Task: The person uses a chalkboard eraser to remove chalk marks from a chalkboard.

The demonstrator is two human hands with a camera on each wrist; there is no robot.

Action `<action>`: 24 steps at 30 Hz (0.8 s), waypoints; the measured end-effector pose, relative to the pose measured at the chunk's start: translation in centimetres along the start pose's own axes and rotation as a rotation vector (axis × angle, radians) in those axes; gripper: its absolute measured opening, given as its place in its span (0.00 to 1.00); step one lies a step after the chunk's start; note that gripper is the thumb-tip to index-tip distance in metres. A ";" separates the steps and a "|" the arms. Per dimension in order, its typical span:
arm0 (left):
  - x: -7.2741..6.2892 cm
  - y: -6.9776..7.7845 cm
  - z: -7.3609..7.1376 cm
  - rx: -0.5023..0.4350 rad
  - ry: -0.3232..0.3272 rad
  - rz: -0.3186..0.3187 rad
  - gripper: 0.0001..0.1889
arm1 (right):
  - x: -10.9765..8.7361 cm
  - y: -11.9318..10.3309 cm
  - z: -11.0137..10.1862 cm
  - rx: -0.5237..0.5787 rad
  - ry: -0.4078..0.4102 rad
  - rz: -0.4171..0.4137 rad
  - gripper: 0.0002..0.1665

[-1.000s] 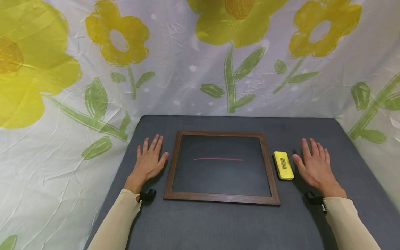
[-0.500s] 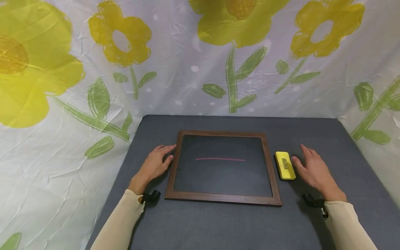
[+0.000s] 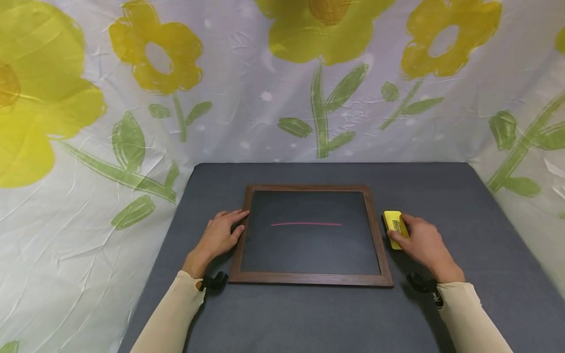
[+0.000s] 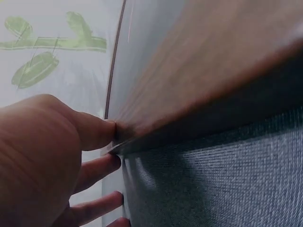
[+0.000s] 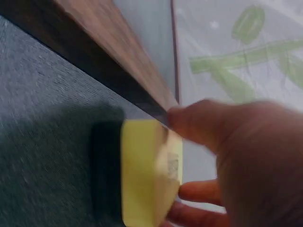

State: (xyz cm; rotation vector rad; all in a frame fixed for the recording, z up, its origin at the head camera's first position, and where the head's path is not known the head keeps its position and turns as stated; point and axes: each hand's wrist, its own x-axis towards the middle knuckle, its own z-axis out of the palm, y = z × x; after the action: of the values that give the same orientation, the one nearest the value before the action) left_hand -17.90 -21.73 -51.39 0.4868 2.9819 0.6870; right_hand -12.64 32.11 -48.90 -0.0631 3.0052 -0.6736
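A chalkboard (image 3: 311, 250) in a brown wooden frame lies flat on the dark table, with one pink chalk line (image 3: 306, 224) across it. My left hand (image 3: 218, 238) touches the frame's left side with fingertips and thumb; in the left wrist view, the thumb (image 4: 99, 130) meets the frame (image 4: 189, 94) and the other fingers extend beside it. Right of the board, a yellow eraser (image 3: 394, 221) with a dark underside rests on the table. My right hand (image 3: 425, 242) grips it, thumb over the left side and fingers at the right; the right wrist view shows its yellow body (image 5: 139, 170) close up.
The dark grey cloth-covered table (image 3: 309, 318) extends around the board. Behind and beside it hangs a white curtain (image 3: 247, 113) printed with yellow flowers. The frame's right side (image 3: 378, 235) lies close to the eraser.
My left hand has turned inward from lying spread on the table to touch the frame. My right hand has moved left and taken hold of the eraser. The view shifts slightly.
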 end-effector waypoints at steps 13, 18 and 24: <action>0.0 0.2 0.0 -0.064 -0.007 -0.070 0.28 | 0.8 -1.6 -0.3 -0.033 0.069 0.088 0.43; 0.1 0.3 0.0 -0.072 -0.003 -0.068 0.27 | 1.5 -3.7 -1.0 -0.007 0.129 0.079 0.37; 0.1 0.2 0.1 -0.074 -0.001 -0.079 0.28 | 2.6 -7.7 -0.8 0.012 0.073 0.048 0.29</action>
State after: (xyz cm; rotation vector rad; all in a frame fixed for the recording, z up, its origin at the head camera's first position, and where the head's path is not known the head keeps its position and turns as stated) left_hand -17.87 -21.48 -51.34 0.3624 2.9437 0.7854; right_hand -15.04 25.38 -45.07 0.0354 3.0609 -0.7044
